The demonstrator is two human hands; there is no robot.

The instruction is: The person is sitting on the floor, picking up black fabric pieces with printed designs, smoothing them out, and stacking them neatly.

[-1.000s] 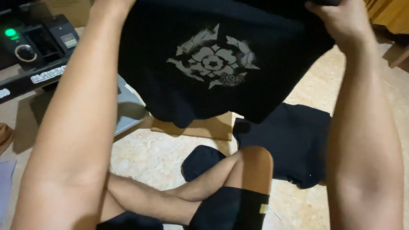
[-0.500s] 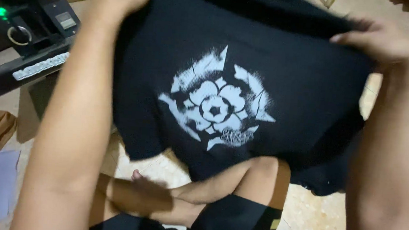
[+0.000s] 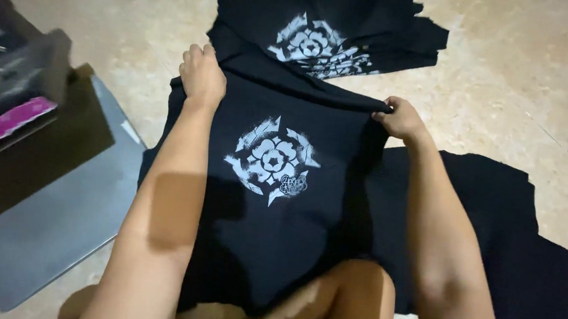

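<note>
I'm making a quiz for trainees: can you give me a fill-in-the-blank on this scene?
1. Both hands, left hand and right hand, grip the top edge of a ____ printed cloth piece.
2. Its flower emblem is printed in ____.
3. A second printed piece lies on the ____.
4. The grey board lies on the person's ____ side.

Missing words: black; white; floor; left

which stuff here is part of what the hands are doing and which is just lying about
In hand:
- black cloth panel with a white flower print, top edge held by the left hand and right hand
- printed black panel beyond it

Lying about:
- plain black fabric piece at right
- grey flat board
- pink item on the dark shelf
</note>
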